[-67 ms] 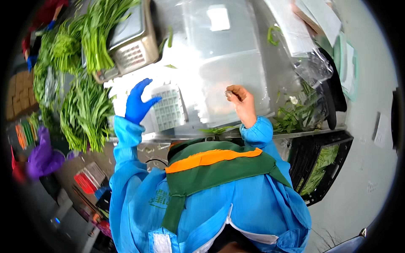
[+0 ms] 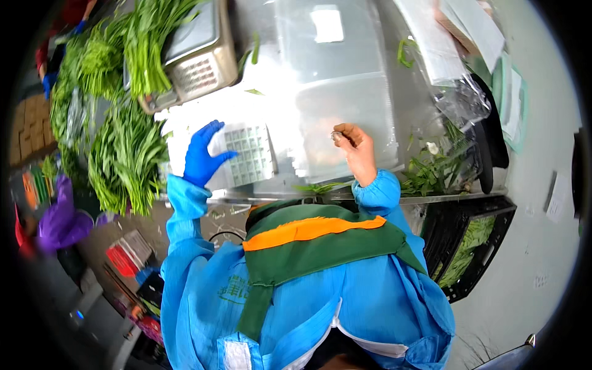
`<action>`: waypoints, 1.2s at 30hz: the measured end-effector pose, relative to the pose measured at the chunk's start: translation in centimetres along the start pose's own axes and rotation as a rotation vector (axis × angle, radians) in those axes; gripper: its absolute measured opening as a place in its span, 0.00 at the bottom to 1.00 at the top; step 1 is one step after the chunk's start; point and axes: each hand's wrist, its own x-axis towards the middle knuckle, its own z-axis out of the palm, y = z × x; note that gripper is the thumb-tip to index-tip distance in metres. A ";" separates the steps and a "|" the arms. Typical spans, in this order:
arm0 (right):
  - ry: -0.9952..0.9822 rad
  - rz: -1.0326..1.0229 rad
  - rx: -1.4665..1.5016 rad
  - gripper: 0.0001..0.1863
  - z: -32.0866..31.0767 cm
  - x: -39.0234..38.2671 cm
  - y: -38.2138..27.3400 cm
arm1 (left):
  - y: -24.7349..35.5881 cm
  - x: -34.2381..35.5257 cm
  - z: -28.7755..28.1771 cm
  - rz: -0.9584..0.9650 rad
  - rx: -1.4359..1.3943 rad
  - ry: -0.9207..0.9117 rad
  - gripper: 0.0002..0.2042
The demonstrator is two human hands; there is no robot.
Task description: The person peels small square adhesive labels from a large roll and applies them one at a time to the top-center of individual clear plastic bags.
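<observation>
My left hand [image 2: 203, 154] wears a blue glove and is open, thumb and fingers apart. It hovers at the left edge of a sheet of pale green-and-white labels [image 2: 250, 154]; I cannot tell if they touch. My right hand [image 2: 357, 151], bare, is closed in a pinch around something small and greyish that I cannot make out. Beneath it lies a stack of clear plastic bags [image 2: 345, 105], with a white label [image 2: 327, 24] on its far part. Both sleeves are blue, and a green apron with an orange band [image 2: 314, 233] covers my front.
A scale [image 2: 197, 74] stands at the back left, bearing leafy greens [image 2: 148, 52]. More bunches of greens [image 2: 123, 157] lie along the left edge. At right are papers [image 2: 431, 43], crumpled plastic [image 2: 462, 98] and loose leaves [image 2: 428, 172]. A black crate [image 2: 468, 246] sits below.
The view has shifted slightly, so the scale and bags appear a little farther right. My left hand has drawn slightly nearer to me relative to the table. The right hand keeps its pinch.
</observation>
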 end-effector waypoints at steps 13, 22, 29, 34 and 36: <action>-0.340 0.041 -0.137 0.08 4.2 -1.4 -1.1 | -3.7 -9.4 2.0 -0.027 0.257 0.435 0.27; -0.467 0.043 -0.190 0.09 4.3 -1.8 -0.4 | -9.4 -17.8 3.9 -0.680 -0.741 0.866 0.26; -0.418 -0.052 -0.035 0.09 5.5 -2.7 -1.0 | 6.7 -13.2 -5.2 -0.319 -1.100 1.172 0.19; -0.429 -0.042 -0.061 0.09 4.4 -3.8 -1.4 | 6.1 -12.6 -0.6 -0.479 -0.986 1.009 0.20; -0.424 -0.014 -0.118 0.10 3.7 -4.0 -1.2 | 2.9 -12.6 3.6 -0.552 -1.069 0.938 0.22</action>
